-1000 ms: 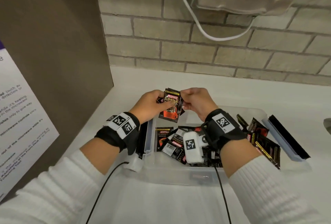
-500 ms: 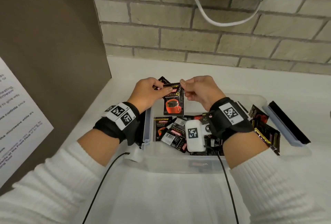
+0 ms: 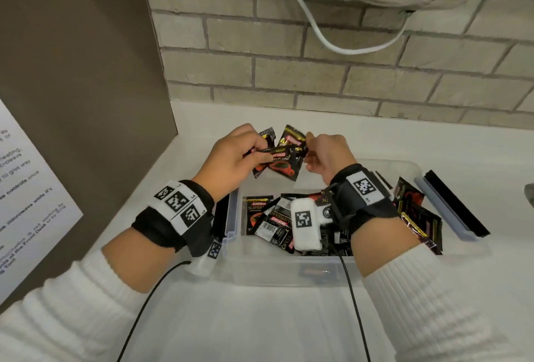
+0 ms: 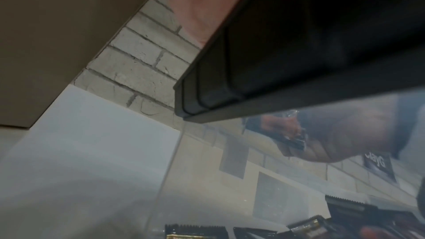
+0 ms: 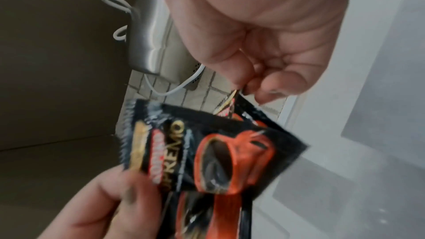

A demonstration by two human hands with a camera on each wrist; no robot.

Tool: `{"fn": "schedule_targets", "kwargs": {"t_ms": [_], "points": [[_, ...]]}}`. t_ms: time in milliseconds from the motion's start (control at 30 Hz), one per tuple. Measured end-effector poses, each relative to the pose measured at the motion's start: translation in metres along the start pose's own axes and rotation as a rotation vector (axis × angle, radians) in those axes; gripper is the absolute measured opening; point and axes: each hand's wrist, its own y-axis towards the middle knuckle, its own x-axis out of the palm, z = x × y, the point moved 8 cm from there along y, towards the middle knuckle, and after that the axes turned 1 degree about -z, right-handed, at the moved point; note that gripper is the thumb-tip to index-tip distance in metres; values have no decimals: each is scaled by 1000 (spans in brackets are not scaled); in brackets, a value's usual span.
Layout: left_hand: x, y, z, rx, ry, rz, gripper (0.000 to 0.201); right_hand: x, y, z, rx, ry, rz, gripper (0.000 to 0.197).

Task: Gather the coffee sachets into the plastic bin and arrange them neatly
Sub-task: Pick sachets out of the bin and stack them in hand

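Above the far left end of the clear plastic bin point(image 3: 289, 273) both hands hold a small fan of black-and-red coffee sachets point(image 3: 286, 159). My left hand point(image 3: 254, 155) grips the bunch from the left, thumb across the fronts. The right hand point(image 3: 307, 144) pinches the top corner of one sachet point(image 5: 207, 152); in the right wrist view that pinch point(image 5: 240, 90) is plain, and the left fingers point(image 5: 103, 197) clamp the sachets from below. More sachets point(image 3: 265, 215) lie jumbled in the bin, partly hidden by my right wrist.
A tan panel point(image 3: 72, 72) with a printed notice stands close on the left, a brick wall point(image 3: 318, 72) behind. The bin's black latch handles stick out at its left point(image 4: 299, 61) and right point(image 3: 453, 205) ends. More sachets point(image 3: 419, 217) lean at the bin's right end.
The single sachet held upright between both hands is now tilted among other sachets fanned in my left hand. Both hands have stayed over the bin's far left end.
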Motion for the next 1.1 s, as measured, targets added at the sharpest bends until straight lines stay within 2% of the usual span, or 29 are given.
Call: {"fn": "schedule_targets", "kwargs": {"t_ms": [133, 233, 367, 467, 533, 633, 733, 867, 1000, 1100], "points": [[-2, -5, -1, -30, 14, -68, 21, -18, 9, -11, -166, -57, 165, 31], [-9, -5, -8, -91, -4, -51, 16, -32, 5, -23, -320, -143, 308, 29], [-16, 0, -14, -181, -57, -9, 16, -23, 2, -32, -429, -270, 265, 29], [-17, 3, -15, -225, -58, -9, 15, -33, -6, -44, -483, -208, 311, 29], [-18, 4, -17, -252, -33, -6, 17, -38, -11, -50, -534, -122, 251, 27], [-15, 6, -23, -313, -20, -19, 21, -20, -22, -50, -554, -39, -14, 18], [-4, 8, -25, -373, -84, -70, 22, 3, -34, -45, -589, -123, -178, 11], [9, 8, -25, -409, -145, -161, 27, 20, -36, -43, -714, -354, -240, 19], [9, 7, -28, -426, -204, -212, 23, 27, -30, -32, -682, -472, -236, 34], [8, 7, -27, -417, -209, -222, 25, 28, -25, -28, -651, -524, -202, 28]]}}
